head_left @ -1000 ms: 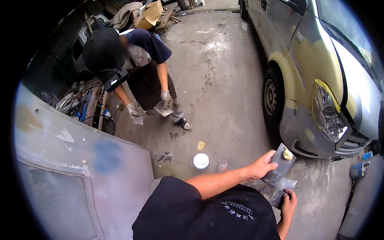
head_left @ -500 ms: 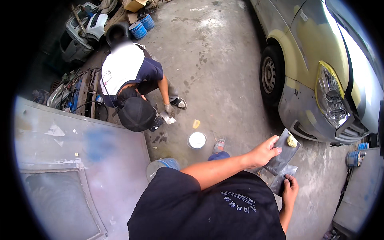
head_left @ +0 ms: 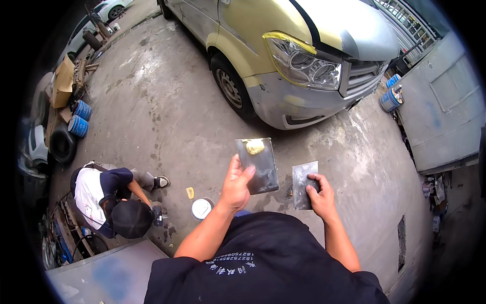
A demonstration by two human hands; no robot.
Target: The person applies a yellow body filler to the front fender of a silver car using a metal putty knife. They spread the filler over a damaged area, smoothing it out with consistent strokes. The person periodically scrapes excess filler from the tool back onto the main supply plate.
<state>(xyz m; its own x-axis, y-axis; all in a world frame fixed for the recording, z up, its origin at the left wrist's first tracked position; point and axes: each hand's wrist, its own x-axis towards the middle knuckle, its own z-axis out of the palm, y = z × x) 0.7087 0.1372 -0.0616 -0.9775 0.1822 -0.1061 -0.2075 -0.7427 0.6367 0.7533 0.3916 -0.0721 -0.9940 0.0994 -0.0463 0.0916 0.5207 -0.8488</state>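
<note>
A dark rectangular putty board (head_left: 264,175) is gripped in my left hand (head_left: 236,186), thumb on its face and fingers behind. On the board's far end sits a lump of yellow putty (head_left: 254,146). To the right, my right hand (head_left: 321,196) pinches a smaller grey putty scraper (head_left: 301,175), a flat plate with pale smears. A gap separates scraper and board. Both are held up in front of my body, above the concrete floor.
Ahead stands a van with patched bodywork (head_left: 288,101) and a yellow-taped headlight (head_left: 306,66). A white tub (head_left: 202,208) and a yellow piece (head_left: 190,193) lie left of me. Nearby, a person in a black cap (head_left: 132,219) bends low. Blue buckets (head_left: 391,100) stand right.
My view has swung right, bringing the van's front ahead. The board and scraper, overlapping before, are now apart, side by side. Both hands keep their hold.
</note>
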